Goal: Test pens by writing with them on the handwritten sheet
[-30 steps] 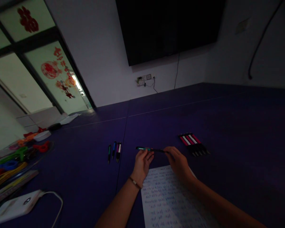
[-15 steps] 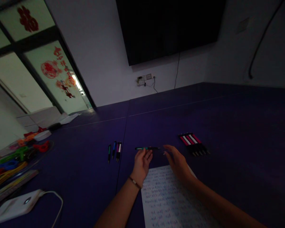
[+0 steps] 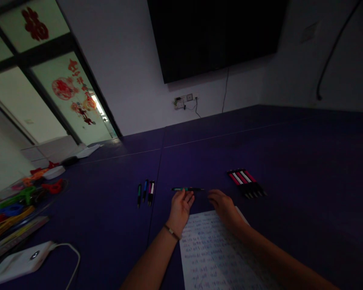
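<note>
My left hand point(image 3: 181, 207) holds a green and black pen point(image 3: 187, 189) at its fingertips, with the other fingers loosely bent. The pen lies nearly level, its tip toward the right. Just beyond that tip is my right hand point(image 3: 225, 207), apart from the pen, its fingers curled together; whatever they may hold is hidden. Under my right wrist and forearm lies a sheet of handwritten paper point(image 3: 204, 249). To the left, a green pen point(image 3: 139, 195), a blue pen point(image 3: 145, 190) and pink and white pens point(image 3: 151, 193) lie apart from a row of several pink and white pens point(image 3: 246, 183) on the right.
The purple table point(image 3: 109, 225) runs to the wall, under a dark screen point(image 3: 218, 36). At left are a white power bank point(image 3: 21, 262) with a cable, a heap of colourful items point(image 3: 21, 201) and a white roll point(image 3: 54, 172). Wall sockets point(image 3: 184, 100) sit above the table.
My right hand's fingers have drawn together and curled downward near the pen's tip. The pen has tilted very slightly; my left hand stays in place.
</note>
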A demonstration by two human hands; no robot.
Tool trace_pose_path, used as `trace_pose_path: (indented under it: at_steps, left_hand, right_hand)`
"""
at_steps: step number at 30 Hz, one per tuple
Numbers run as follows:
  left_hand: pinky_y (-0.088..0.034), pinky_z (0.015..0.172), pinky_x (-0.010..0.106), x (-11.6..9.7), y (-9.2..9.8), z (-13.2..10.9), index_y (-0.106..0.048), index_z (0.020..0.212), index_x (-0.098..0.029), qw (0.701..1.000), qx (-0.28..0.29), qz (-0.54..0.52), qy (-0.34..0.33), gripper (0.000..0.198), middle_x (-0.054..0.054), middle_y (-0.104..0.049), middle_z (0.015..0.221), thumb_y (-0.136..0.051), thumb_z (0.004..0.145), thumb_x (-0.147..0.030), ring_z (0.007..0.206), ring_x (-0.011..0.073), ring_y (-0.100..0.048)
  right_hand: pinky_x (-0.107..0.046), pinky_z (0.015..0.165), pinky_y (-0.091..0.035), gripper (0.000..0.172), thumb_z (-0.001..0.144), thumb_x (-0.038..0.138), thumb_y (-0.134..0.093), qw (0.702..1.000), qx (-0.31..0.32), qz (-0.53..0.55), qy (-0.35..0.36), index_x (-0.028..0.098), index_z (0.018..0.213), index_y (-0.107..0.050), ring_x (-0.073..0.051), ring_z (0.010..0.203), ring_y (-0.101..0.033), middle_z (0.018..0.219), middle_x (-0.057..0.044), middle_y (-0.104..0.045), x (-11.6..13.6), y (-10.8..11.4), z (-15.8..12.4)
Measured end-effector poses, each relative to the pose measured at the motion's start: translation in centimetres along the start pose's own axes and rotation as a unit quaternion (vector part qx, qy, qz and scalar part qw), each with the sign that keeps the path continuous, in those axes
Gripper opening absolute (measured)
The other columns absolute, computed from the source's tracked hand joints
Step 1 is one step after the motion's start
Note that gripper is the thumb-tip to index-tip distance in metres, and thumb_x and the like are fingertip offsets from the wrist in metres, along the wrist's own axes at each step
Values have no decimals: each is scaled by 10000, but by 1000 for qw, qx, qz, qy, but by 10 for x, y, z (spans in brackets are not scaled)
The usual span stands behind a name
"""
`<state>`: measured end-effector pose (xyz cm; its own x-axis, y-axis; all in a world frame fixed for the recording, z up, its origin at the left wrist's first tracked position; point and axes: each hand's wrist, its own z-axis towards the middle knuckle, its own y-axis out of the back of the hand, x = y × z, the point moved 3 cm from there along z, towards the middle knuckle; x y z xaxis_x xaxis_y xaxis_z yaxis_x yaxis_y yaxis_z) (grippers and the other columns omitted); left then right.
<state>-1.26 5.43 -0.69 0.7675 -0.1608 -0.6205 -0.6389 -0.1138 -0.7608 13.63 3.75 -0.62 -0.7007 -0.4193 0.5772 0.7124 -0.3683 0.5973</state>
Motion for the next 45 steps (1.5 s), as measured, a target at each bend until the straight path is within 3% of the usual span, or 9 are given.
trace_pose_path:
  at_steps: [5, 9, 15, 21, 30, 45]
  left_hand:
    - [-448, 709, 277, 0, -1, -1, -521, 639, -159, 1000, 3, 0, -2, 166, 7, -606, 672, -682, 600, -180, 676, 128, -598]
    - [-442, 730, 285, 0, -2, -1, -533, 637, -155, 1000, 0, 14, -6, 165, 6, -607, 670, -688, 595, -192, 681, 130, -599]
    - [-442, 734, 288, 1, -3, -2, -556, 658, -147, 999, 9, 35, -1, 190, 9, -617, 695, -711, 561, -196, 668, 132, -602]
    - [-448, 727, 278, 2, -7, -4, -559, 649, -134, 998, 27, 53, 5, 177, 18, -623, 701, -706, 567, -189, 651, 128, -602]
    - [-447, 738, 286, 1, -5, -3, -564, 652, -138, 999, 20, 41, -8, 155, 14, -623, 687, -694, 578, -180, 640, 125, -604]
    - [-456, 732, 296, 2, -10, -6, -569, 660, -128, 997, 40, 71, 3, 184, 37, -639, 692, -696, 586, -238, 636, 140, -613]
  right_hand:
    - [-308, 699, -472, 250, 719, 105, -418, 1000, -9, -26, -11, 184, 617, -632, -183, 755, -588, 813, -77, -625, 2, 5, 0]
    - [-305, 672, -474, 213, 757, 172, -430, 999, -23, -6, -26, 200, 712, -636, -182, 722, -599, 780, -54, -649, 3, 10, 0]
    - [-291, 668, -488, 199, 774, 279, -450, 993, -100, 66, -20, 181, 821, -617, -180, 724, -617, 788, -56, -657, 8, 15, 0]
    - [-278, 658, -491, 192, 787, 282, -460, 993, -79, 88, 25, 176, 781, -621, -169, 702, -612, 768, -55, -646, 13, 16, 1]
    - [-281, 666, -490, 194, 798, 283, -466, 992, -86, 84, 40, 182, 789, -631, -167, 707, -608, 774, -57, -640, 16, 19, 0]
    - [-289, 672, -481, 200, 790, 283, -449, 992, -64, 104, 13, 182, 805, -621, -174, 720, -607, 785, -64, -635, 14, 16, 1]
